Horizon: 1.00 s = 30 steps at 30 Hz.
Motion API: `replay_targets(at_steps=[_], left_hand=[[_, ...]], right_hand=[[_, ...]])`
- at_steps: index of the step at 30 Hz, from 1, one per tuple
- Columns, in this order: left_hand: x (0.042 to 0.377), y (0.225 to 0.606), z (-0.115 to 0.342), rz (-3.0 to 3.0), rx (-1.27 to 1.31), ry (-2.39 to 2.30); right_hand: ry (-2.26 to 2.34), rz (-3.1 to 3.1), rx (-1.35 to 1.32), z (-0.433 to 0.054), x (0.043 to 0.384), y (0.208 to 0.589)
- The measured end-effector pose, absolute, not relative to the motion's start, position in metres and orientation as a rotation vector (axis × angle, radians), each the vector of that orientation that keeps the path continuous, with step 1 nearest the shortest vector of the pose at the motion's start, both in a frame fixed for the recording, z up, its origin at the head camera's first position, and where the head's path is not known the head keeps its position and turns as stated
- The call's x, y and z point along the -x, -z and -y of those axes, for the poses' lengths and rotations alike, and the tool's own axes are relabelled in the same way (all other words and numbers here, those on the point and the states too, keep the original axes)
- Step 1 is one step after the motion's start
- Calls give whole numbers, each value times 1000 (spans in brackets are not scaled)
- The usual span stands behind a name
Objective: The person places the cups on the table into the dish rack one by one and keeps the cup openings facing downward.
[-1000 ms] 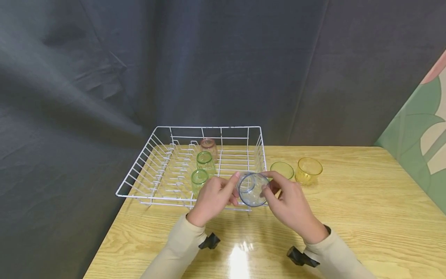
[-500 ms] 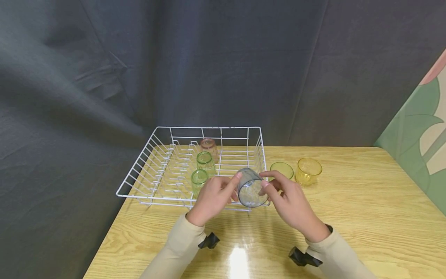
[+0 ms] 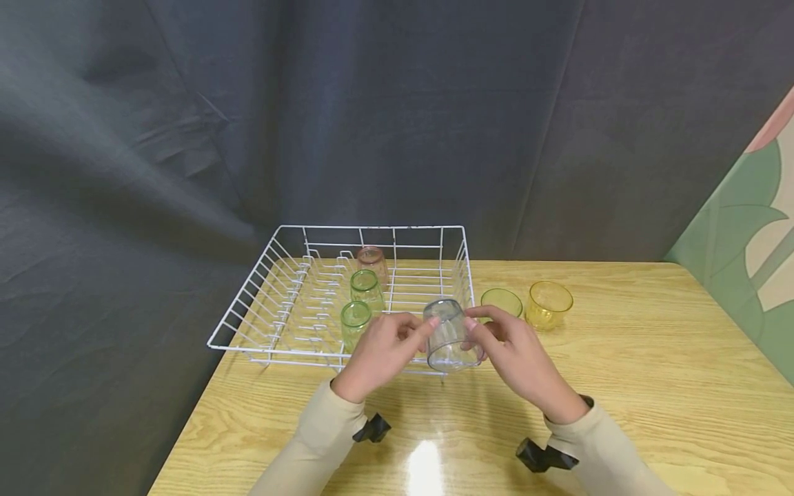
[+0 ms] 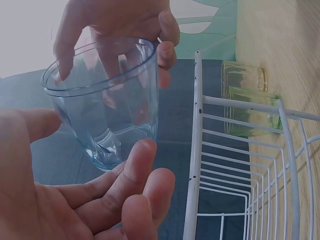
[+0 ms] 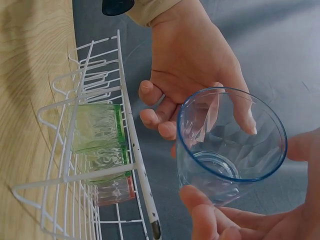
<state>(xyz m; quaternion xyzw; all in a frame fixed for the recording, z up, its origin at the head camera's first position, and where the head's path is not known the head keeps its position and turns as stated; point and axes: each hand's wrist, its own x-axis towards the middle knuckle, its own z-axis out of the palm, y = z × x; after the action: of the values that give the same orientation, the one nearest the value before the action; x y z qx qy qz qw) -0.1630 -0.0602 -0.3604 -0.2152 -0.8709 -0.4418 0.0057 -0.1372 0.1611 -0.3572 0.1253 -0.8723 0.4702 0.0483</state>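
Left hand (image 3: pixel 381 344) and right hand (image 3: pixel 511 351) hold a bluish glass (image 3: pixel 448 339), probably light, stiff, slippery, breakable, best gripped mid-wall.

Dark cloth (image 3: pixel 397 124) hangs behind a wood-grain table (image 3: pixel 651 358) bearing 1 bright glare (image 3: pixel 424 468), a leaf-patterned panel (image 3: pixel 759 227) at right.
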Motion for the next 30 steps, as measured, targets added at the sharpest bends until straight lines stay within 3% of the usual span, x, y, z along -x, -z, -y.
replay_targets(at_steps=[30], left_hand=[[165,360,60,2729,650,1427]], right_hand=[[-1395,2711,-373,-158,139,363]])
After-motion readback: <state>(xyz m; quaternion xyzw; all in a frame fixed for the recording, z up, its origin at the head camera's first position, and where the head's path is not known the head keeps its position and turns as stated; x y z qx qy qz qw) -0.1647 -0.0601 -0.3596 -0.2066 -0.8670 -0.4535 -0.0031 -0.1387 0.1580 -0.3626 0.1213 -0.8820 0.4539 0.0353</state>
